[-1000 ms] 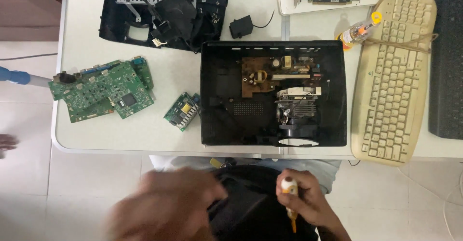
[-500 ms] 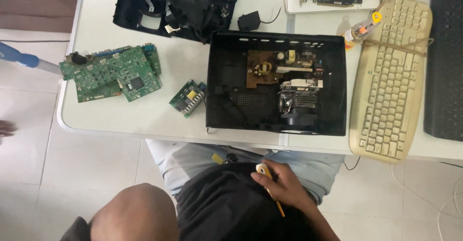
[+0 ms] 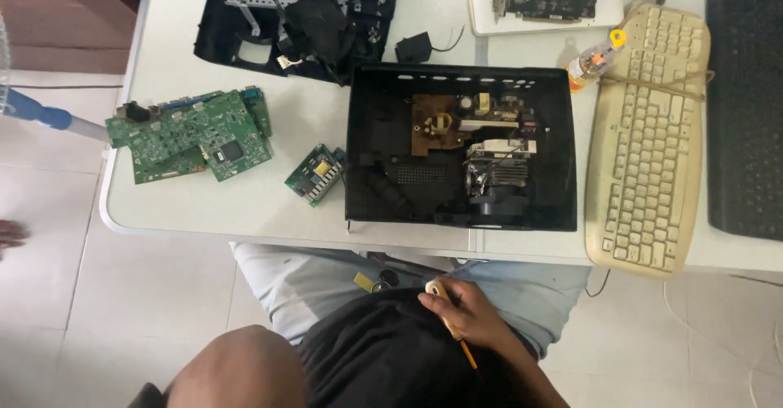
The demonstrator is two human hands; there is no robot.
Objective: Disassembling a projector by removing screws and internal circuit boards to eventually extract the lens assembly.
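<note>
My right hand [image 3: 471,318] rests on my lap below the table edge, closed around a screwdriver [image 3: 466,351] with a pale handle and an orange shaft pointing down. A bare rounded part of my left arm [image 3: 236,367] shows at the bottom; the left hand itself is out of sight. Nearest above on the white table [image 3: 245,212] stands an open black device case [image 3: 369,200] with a brown power board and a metal block inside.
On the table's left lie a large green circuit board [image 3: 192,135] and a small board [image 3: 316,174]. A black cover with a metal frame [image 3: 298,16] sits at the back. A beige keyboard [image 3: 648,139], black keyboard [image 3: 746,106] and small bottle [image 3: 594,61] are on the right.
My left hand, blurred in front of my lap a second ago, has dropped out of view. The right hand with the screwdriver has shifted a little left on my lap.
</note>
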